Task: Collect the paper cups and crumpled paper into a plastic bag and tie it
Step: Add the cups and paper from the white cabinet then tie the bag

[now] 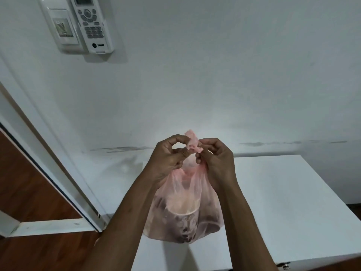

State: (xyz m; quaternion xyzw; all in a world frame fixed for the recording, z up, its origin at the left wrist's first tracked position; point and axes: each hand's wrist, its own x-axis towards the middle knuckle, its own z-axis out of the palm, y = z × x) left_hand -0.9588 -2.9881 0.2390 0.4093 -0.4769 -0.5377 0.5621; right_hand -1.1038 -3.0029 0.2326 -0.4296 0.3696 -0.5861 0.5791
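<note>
White wall (214, 75) rises behind a white table (283, 202), with a remote control (91, 24) hung in a holder up on the left. Above the table, the left hand (168, 159) and right hand (214, 161) each pinch the gathered top of a pink plastic bag (183, 212), fingers curled tight on the twisted plastic. Paper cups (185, 222) show through its thin sides. Wood floor (29, 192) lies beyond the door frame.
</note>
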